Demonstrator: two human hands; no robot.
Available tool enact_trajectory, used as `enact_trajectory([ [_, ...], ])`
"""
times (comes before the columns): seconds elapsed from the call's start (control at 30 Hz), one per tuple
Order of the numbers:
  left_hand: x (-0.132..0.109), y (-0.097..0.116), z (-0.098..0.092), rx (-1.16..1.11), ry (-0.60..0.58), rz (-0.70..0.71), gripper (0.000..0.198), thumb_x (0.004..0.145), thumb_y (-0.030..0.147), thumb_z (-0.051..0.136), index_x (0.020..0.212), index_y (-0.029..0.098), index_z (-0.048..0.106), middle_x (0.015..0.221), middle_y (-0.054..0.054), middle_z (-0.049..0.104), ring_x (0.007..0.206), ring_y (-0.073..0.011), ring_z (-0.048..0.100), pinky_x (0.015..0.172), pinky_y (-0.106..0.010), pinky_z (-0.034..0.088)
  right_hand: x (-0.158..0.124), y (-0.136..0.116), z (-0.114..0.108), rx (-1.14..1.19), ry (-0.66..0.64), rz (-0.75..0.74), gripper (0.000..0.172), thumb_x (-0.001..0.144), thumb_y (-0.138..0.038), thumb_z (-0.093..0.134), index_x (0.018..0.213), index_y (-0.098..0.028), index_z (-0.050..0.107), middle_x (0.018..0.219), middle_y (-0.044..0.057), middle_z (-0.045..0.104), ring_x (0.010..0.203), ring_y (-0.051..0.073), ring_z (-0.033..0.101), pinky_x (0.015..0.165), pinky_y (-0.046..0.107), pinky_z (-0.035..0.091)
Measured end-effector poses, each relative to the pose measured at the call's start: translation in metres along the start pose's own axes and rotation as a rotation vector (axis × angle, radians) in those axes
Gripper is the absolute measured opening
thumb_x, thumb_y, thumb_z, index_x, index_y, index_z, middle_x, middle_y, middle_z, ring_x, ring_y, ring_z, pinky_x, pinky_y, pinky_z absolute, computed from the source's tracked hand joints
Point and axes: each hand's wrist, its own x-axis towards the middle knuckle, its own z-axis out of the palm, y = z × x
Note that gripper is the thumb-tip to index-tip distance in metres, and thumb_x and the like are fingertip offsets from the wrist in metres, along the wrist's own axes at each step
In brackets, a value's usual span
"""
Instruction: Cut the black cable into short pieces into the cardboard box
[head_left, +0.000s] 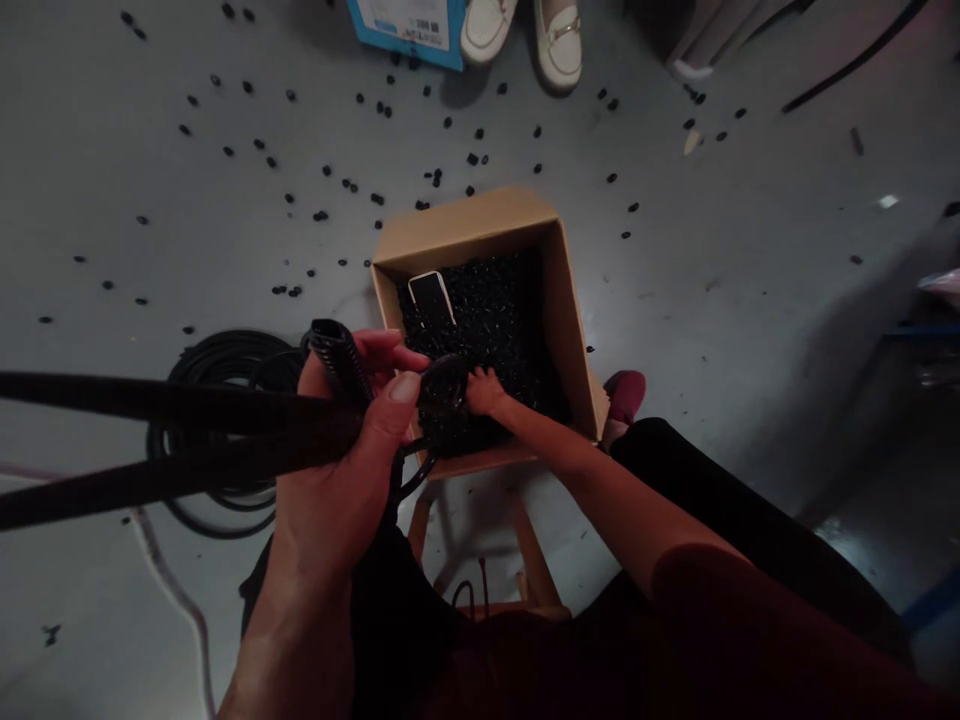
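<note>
My left hand point(345, 480) is closed around black tubing. A short ribbed black tube point(337, 355) stands up between thumb and fingers. Two long dark strips point(180, 430) run from the same hand off the left edge; whether they join the tube is hidden. A dark loop point(444, 380) shows just beyond the thumb tip. My right hand point(487, 392) reaches down into a cardboard box point(465, 225), its fingers apart over small black pieces point(502, 300). A phone point(431, 298) lies tilted among these pieces, its lower end partly covered.
A coil of black hose point(225, 345) lies on the floor at left, near a pale cable point(176, 590). Many small black bits are scattered over the grey floor point(675, 300). White shoes point(559, 50) and a blue carton point(412, 30) are at the far side. A wooden stool point(536, 560) stands below me.
</note>
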Motion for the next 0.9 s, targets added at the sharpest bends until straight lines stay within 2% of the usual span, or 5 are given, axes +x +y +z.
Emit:
enact_trajectory([
  [0.13,0.0,0.0,-0.001,-0.036,-0.032,-0.013,0.023,0.087,0.031,0.062,0.108,0.024,0.061,0.099,-0.003,0.065,0.069,-0.0103,0.06,0.053,-0.021,0.05,-0.027,0.054,0.001,-0.182,0.01,0.042,0.049,0.082,-0.031,0.061,0.131,-0.025,0.059,0.145,0.013,0.045,0.131,0.04,0.033,0.108,0.06,0.022],
  [0.27,0.001,0.001,-0.001,-0.031,-0.028,-0.015,0.024,0.086,0.033,0.063,0.108,0.024,0.061,0.098,-0.003,0.066,0.069,-0.0106,0.06,0.052,-0.021,0.049,-0.027,0.085,-0.033,-0.176,0.099,0.234,0.069,0.081,-0.039,0.066,0.145,-0.027,0.043,0.155,0.013,0.029,0.134,0.044,0.027,0.104,0.062,0.027],
  [0.6,-0.001,-0.002,0.001,0.066,0.003,-0.089,0.022,0.086,0.034,0.063,0.107,0.026,0.062,0.098,-0.003,0.067,0.078,-0.0152,0.062,0.057,-0.025,0.052,0.065,0.106,-0.16,0.009,0.464,0.232,0.062,0.092,-0.039,0.056,0.147,-0.017,0.039,0.148,0.019,0.036,0.128,0.035,0.031,0.101,0.055,0.031],
  [0.77,0.007,-0.002,0.002,0.086,-0.033,-0.109,0.021,0.086,0.033,0.063,0.106,0.027,0.063,0.097,-0.003,0.067,0.072,-0.0137,0.059,0.059,-0.026,0.052,0.082,0.115,-0.135,0.052,0.345,0.321,0.059,0.089,-0.05,0.058,0.137,-0.015,0.053,0.141,0.024,0.042,0.123,0.039,0.036,0.095,0.062,0.032],
  [0.9,0.007,-0.001,0.002,0.058,-0.055,-0.092,0.022,0.085,0.033,0.064,0.106,0.026,0.062,0.095,-0.003,0.067,0.069,-0.0123,0.057,0.059,-0.025,0.052,0.054,0.104,-0.088,0.047,0.269,0.365,0.063,0.086,-0.056,0.059,0.136,-0.019,0.055,0.145,0.023,0.039,0.122,0.041,0.04,0.094,0.059,0.036],
])
